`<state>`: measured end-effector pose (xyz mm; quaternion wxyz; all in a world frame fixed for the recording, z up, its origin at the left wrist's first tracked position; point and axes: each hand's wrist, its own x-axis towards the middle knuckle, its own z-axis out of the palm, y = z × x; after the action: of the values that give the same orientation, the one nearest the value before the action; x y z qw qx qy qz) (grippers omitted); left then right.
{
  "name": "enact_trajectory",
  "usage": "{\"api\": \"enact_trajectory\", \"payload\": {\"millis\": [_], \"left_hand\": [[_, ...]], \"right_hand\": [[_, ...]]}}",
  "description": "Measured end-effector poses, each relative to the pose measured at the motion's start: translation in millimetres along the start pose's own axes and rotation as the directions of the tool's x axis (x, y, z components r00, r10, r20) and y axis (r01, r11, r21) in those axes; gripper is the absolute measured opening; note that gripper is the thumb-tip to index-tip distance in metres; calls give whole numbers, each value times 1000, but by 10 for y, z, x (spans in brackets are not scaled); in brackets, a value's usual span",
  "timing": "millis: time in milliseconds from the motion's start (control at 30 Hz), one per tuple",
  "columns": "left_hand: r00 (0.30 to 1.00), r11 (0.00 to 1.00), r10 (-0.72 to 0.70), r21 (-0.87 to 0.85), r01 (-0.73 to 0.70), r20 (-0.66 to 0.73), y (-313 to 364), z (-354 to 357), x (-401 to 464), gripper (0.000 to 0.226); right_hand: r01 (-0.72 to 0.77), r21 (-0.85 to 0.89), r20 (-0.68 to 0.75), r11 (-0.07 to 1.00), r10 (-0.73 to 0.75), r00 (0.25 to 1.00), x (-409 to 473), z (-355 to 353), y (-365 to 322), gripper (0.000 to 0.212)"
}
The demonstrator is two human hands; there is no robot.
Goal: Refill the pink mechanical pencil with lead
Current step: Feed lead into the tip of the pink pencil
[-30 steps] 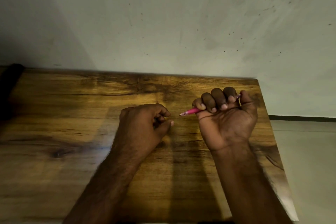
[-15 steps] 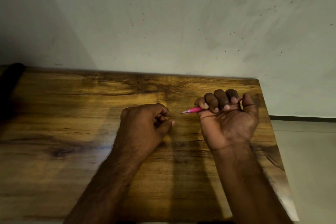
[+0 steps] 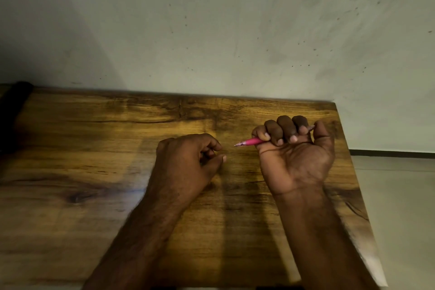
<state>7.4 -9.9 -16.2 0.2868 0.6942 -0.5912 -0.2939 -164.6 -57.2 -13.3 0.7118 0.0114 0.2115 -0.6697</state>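
My right hand (image 3: pixel 294 155) is a fist, palm toward me, closed around the pink mechanical pencil (image 3: pixel 250 142). The pencil's tip sticks out to the left of the fist and points at my left hand; its back end peeks out by the thumb. My left hand (image 3: pixel 188 160) rests on the wooden table (image 3: pixel 94 148) a short way left of the tip, its fingers curled in with thumb and forefinger close together. Whether it pinches a lead is too small to tell. No lead or lead case is visible.
The table's back edge meets a stained pale wall (image 3: pixel 211 30). Its right edge drops to a light floor (image 3: pixel 400 219). A dark object (image 3: pixel 11 113) lies at the table's far left.
My right fist with the pencil has shifted slightly down and right and its thumb has moved over the pencil's back end. The left hand has stayed put.
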Motion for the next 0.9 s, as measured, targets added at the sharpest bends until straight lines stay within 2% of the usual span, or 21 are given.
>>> {"api": "enact_trajectory", "payload": {"millis": [600, 900], "left_hand": [[1000, 999, 4, 46, -4, -1, 1, -3, 7, 17], [1000, 1000, -23, -6, 23, 15, -18, 5, 7, 18]], "right_hand": [[-20, -20, 38, 1000, 21, 999, -10, 35, 2, 45], [6, -267, 147, 964, 35, 989, -41, 111, 32, 43]]}}
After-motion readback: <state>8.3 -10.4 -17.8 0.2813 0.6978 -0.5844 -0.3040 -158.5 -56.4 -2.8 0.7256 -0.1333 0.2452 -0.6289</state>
